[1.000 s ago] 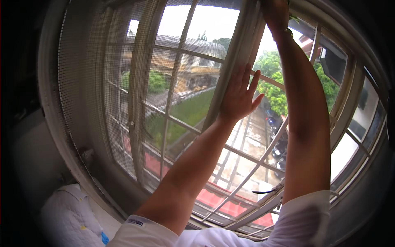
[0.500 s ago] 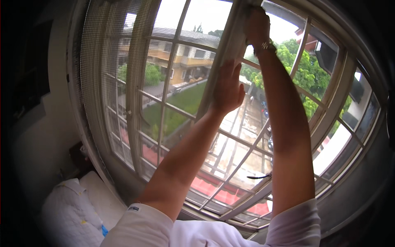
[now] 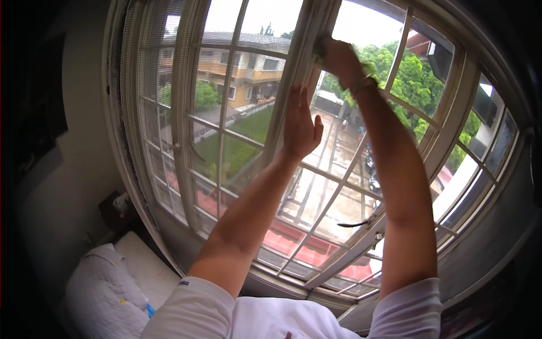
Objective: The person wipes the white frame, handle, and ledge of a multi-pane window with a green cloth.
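A white window frame post (image 3: 298,51) runs up the middle between panes. My left hand (image 3: 302,125) lies against this post with its fingers stretched upward and together, holding nothing. Higher up, my right hand (image 3: 340,61) is closed on a small dark pad (image 3: 322,47) pressed to the post's upper part. The pad is blurred and mostly covered by my fingers, so its exact kind does not show. A bracelet (image 3: 363,83) circles my right wrist.
Security bars (image 3: 327,210) cross the window, with a dark curved handle (image 3: 353,225) near the lower sash. An insect screen (image 3: 151,68) covers the left side. A bed with a quilt (image 3: 104,288) stands at the lower left.
My right hand has come down and left along the post with the pad. My left hand stays against the post. The whole view has shifted slightly.
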